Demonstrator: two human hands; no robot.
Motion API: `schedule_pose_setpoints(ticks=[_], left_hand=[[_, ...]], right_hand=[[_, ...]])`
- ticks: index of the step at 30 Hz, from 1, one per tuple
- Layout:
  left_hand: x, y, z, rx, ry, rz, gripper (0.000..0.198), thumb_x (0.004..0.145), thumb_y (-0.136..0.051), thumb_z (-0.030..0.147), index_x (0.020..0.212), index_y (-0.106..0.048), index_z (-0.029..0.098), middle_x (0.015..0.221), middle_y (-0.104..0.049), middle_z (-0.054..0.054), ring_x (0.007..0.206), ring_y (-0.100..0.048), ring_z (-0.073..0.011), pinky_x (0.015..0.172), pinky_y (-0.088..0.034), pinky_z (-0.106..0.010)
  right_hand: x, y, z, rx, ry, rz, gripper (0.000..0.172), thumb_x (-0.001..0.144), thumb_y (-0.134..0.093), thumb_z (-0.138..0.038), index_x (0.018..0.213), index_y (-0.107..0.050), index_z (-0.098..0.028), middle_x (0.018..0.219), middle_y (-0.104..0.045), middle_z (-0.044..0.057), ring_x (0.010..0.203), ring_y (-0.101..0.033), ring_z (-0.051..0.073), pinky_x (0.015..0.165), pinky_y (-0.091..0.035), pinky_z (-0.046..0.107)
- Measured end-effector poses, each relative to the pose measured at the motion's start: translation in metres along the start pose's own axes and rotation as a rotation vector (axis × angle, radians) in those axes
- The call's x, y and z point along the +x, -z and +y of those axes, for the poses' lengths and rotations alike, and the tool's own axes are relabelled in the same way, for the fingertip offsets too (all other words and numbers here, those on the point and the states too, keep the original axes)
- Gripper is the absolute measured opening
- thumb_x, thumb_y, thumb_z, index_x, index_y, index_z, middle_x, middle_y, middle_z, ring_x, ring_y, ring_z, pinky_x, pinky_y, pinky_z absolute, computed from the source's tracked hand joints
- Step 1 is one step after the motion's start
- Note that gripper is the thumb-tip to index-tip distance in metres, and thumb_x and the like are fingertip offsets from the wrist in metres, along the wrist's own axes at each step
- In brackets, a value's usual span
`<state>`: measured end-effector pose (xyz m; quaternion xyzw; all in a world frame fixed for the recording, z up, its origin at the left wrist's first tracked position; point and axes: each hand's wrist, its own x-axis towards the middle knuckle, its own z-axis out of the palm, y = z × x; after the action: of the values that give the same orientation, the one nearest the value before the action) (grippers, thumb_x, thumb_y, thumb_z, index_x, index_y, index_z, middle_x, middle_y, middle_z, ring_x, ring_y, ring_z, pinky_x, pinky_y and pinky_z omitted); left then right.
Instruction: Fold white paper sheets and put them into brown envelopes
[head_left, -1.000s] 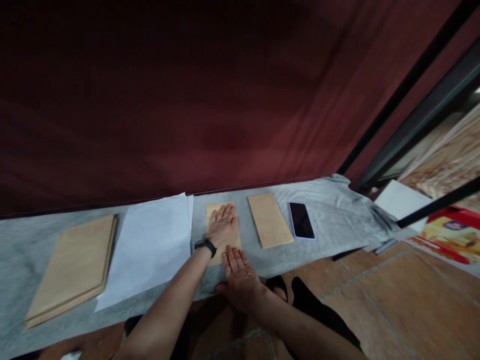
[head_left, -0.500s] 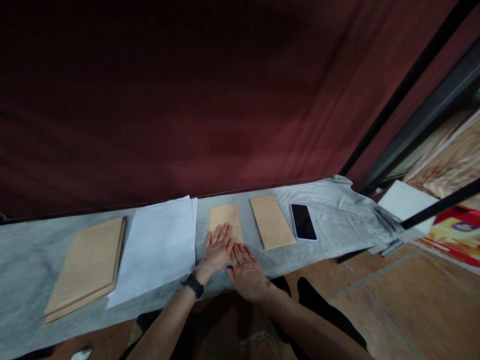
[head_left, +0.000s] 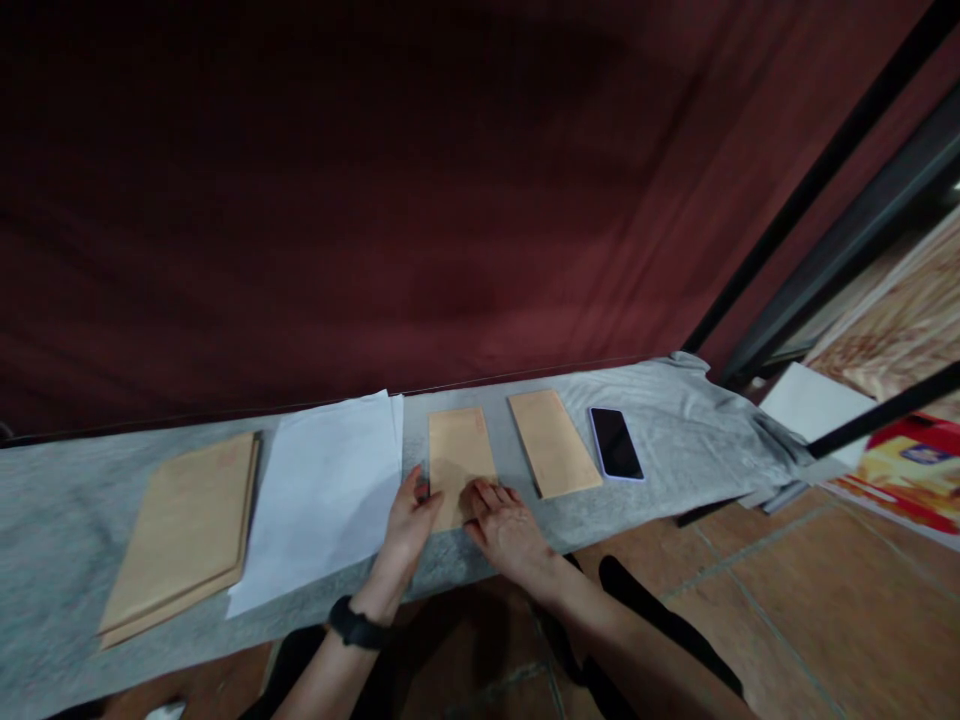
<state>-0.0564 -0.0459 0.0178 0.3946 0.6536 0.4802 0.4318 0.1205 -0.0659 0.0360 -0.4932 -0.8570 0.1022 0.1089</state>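
A small brown envelope (head_left: pixel 459 452) lies flat on the grey cloth-covered bench (head_left: pixel 60 520), between white paper and a second envelope. My left hand (head_left: pixel 407 522), with a black band on its wrist, sits at the envelope's near left corner; its fingers curl onto that edge and the thumb points away. My right hand (head_left: pixel 507 525) rests on the near end of the same envelope, fingers stretched out and nearly flat. Nothing is in the right hand.
White sheets of paper (head_left: pixel 324 492) lie left of the envelope, and a stack of large brown envelopes (head_left: pixel 187 525) lies further left. A second small brown envelope (head_left: pixel 553 442) and a dark phone (head_left: pixel 616 443) lie to the right. A dark red curtain hangs behind the bench.
Both hands have slid back along the small envelope toward its near end. The left hand was flat on it; it is now turned, with fingers curled at the near left corner.
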Motion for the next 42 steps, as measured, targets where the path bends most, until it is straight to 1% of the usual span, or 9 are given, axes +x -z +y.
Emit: schedule_pose_setpoints(ticks=[5, 10, 14, 16, 20, 24, 31, 34, 42], left_hand=[[-0.005, 0.004, 0.008, -0.163, 0.182, 0.006, 0.068, 0.067, -0.071, 0.018, 0.132, -0.054, 0.017, 0.096, -0.072, -0.006, 0.081, -0.068, -0.0170, 0.072, -0.051, -0.027], [-0.008, 0.007, 0.015, -0.246, 0.249, -0.200, 0.066, 0.061, -0.074, 0.021, 0.125, -0.060, 0.016, 0.088, -0.074, -0.006, 0.074, -0.069, -0.0205, 0.060, -0.050, -0.027], [-0.004, 0.008, 0.020, -0.369, 0.232, -0.193, 0.063, 0.056, -0.079, 0.023, 0.117, -0.063, 0.017, 0.094, -0.075, -0.007, 0.079, -0.071, -0.0220, 0.068, -0.053, -0.030], [-0.003, 0.006, 0.023, -0.412, 0.189, -0.177, 0.066, 0.056, -0.081, 0.026, 0.119, -0.062, 0.018, 0.096, -0.075, -0.007, 0.080, -0.071, -0.0217, 0.070, -0.054, -0.031], [-0.008, -0.008, 0.031, -0.448, 0.103, -0.195, 0.074, 0.059, -0.083, 0.035, 0.126, -0.056, 0.019, 0.099, -0.075, -0.007, 0.086, -0.071, -0.0228, 0.076, -0.054, -0.033], [-0.017, -0.027, 0.037, -0.435, 0.065, -0.244, 0.075, 0.062, -0.082, 0.040, 0.127, -0.054, 0.018, 0.103, -0.074, -0.009, 0.090, -0.071, -0.0225, 0.080, -0.054, -0.034], [-0.015, -0.030, 0.036, -0.357, 0.044, -0.273, 0.060, 0.068, -0.077, 0.042, 0.119, -0.061, 0.016, 0.092, -0.073, -0.006, 0.085, -0.069, -0.0192, 0.082, -0.054, -0.034], [-0.010, -0.027, 0.032, -0.321, 0.074, -0.240, 0.055, 0.065, -0.078, 0.040, 0.112, -0.064, 0.016, 0.088, -0.073, -0.006, 0.081, -0.069, -0.0186, 0.077, -0.053, -0.032], [-0.011, -0.023, 0.031, -0.323, 0.109, -0.256, 0.050, 0.061, -0.078, 0.039, 0.103, -0.067, 0.016, 0.085, -0.073, -0.006, 0.079, -0.068, -0.0188, 0.075, -0.052, -0.032]], right_hand=[[0.003, 0.002, 0.006, 0.049, -0.017, -0.010, 0.049, 0.093, -0.058, -0.033, 0.139, -0.051, -0.018, 0.147, -0.050, 0.012, 0.130, -0.050, 0.027, 0.106, -0.041, 0.044], [0.005, 0.004, 0.016, 0.220, 0.001, -0.012, 0.052, 0.090, -0.059, -0.026, 0.141, -0.049, -0.019, 0.146, -0.051, 0.011, 0.134, -0.047, 0.024, 0.111, -0.038, 0.041], [0.006, 0.000, 0.026, 0.453, -0.135, 0.157, 0.070, 0.089, -0.060, -0.032, 0.151, -0.033, -0.014, 0.153, -0.040, 0.017, 0.141, -0.038, 0.026, 0.113, -0.037, 0.043], [0.007, -0.001, 0.030, 0.648, -0.292, 0.271, 0.073, 0.089, -0.061, -0.041, 0.150, -0.033, -0.013, 0.150, -0.043, 0.019, 0.137, -0.044, 0.028, 0.108, -0.042, 0.045], [0.011, 0.001, 0.030, 1.286, -0.542, 0.195, 0.053, 0.082, -0.066, -0.056, 0.112, -0.065, -0.013, 0.106, -0.072, 0.013, 0.096, -0.070, 0.024, 0.083, -0.058, 0.037], [0.014, 0.009, 0.031, 1.714, -0.618, 0.152, 0.044, 0.067, -0.082, -0.052, 0.079, -0.066, -0.013, 0.069, -0.071, 0.005, 0.067, -0.070, 0.017, 0.067, -0.060, 0.029], [0.008, 0.038, 0.084, 1.659, -0.732, 0.480, 0.034, 0.066, -0.085, -0.039, 0.066, -0.062, -0.013, 0.055, -0.065, 0.002, 0.049, -0.064, 0.013, 0.049, -0.055, 0.021], [-0.004, 0.043, 0.109, 1.612, -0.809, 0.563, 0.028, 0.070, -0.083, -0.033, 0.067, -0.062, -0.014, 0.057, -0.067, 0.003, 0.051, -0.066, 0.014, 0.051, -0.057, 0.022], [-0.029, 0.034, 0.117, 1.586, -0.917, 0.532, 0.022, 0.076, -0.079, -0.025, 0.068, -0.061, -0.015, 0.060, -0.071, 0.006, 0.054, -0.070, 0.017, 0.052, -0.059, 0.023]])
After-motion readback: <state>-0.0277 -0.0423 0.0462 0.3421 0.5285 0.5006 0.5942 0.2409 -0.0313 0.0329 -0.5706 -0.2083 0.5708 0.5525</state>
